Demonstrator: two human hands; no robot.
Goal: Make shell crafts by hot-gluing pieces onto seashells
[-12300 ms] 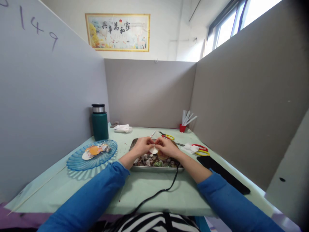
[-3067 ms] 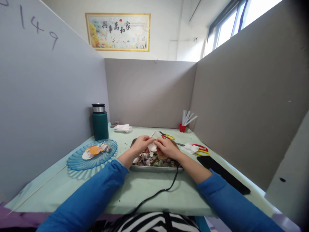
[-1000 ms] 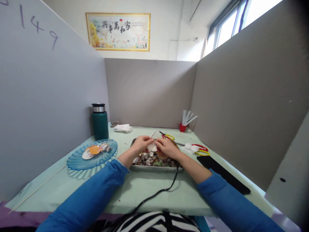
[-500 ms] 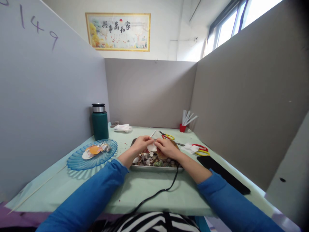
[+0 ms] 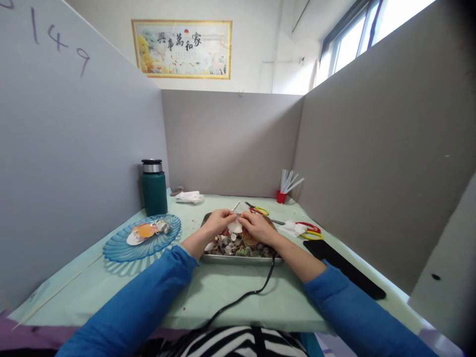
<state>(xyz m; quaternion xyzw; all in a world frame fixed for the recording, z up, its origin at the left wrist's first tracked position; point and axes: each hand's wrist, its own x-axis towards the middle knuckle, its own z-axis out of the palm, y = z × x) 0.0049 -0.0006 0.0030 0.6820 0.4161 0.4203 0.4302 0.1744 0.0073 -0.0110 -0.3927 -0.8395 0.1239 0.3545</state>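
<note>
In the head view, the left hand (image 5: 218,221) and right hand (image 5: 258,228) pinch a white shell (image 5: 235,227) between fingertips, above the metal tray (image 5: 241,260) of small shells. Handling looks unfinished; several shells (image 5: 146,230) lie on the blue plate (image 5: 121,252).

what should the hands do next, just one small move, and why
Probably ease the left hand slightly aside while the right hand steadies the white shell: the fingertips of both meet at its upper edge and hide it. The metal tray of shells lies below, so a slip would likely land there.
</note>
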